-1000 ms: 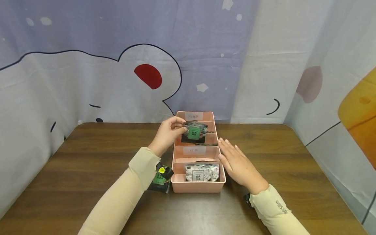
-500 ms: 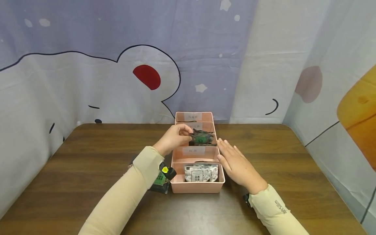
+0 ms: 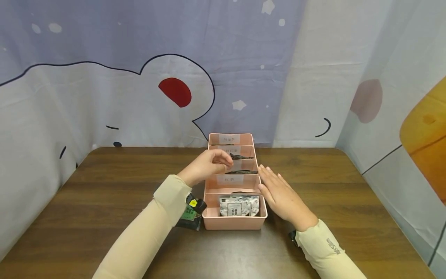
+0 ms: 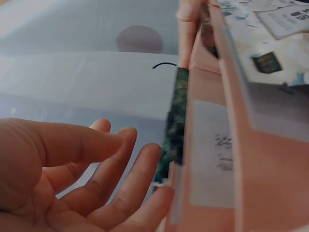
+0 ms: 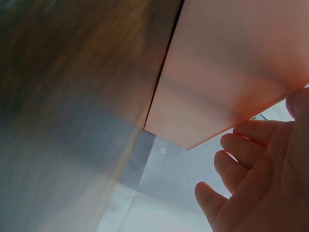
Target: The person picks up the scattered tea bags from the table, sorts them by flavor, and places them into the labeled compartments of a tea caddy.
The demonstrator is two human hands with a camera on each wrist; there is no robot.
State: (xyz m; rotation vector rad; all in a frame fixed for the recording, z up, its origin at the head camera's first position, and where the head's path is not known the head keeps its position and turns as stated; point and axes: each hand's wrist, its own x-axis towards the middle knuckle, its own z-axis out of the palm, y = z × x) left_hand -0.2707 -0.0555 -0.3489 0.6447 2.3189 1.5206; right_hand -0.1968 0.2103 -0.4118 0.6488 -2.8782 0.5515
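A long pink divided box [image 3: 232, 223] stands on the table, with labelled dividers. My left hand [image 3: 206, 164] hovers over its left side by the middle compartment, fingers loosely bent and holding nothing. In the left wrist view a gap separates the thumb and fingers [image 4: 133, 166]. Close by, a dark tea packet [image 3: 242, 171] sits in the middle compartment, only its top edge showing. My right hand [image 3: 283, 197] rests its extended fingers against the box's right rim. White tea packets [image 3: 234, 206] stand in the front compartment.
Another dark tea packet [image 3: 189, 219] with a green label lies on the table left of the box, partly hidden by the left wrist. More dark packets [image 3: 241, 156] show in a rear compartment. A patterned curtain [image 3: 240, 77] hangs behind the table.
My left hand lowered a green-labelled tea packet into the middle compartment and let it go; the packet's front has sunk out of sight. The right hand stayed at the rim.
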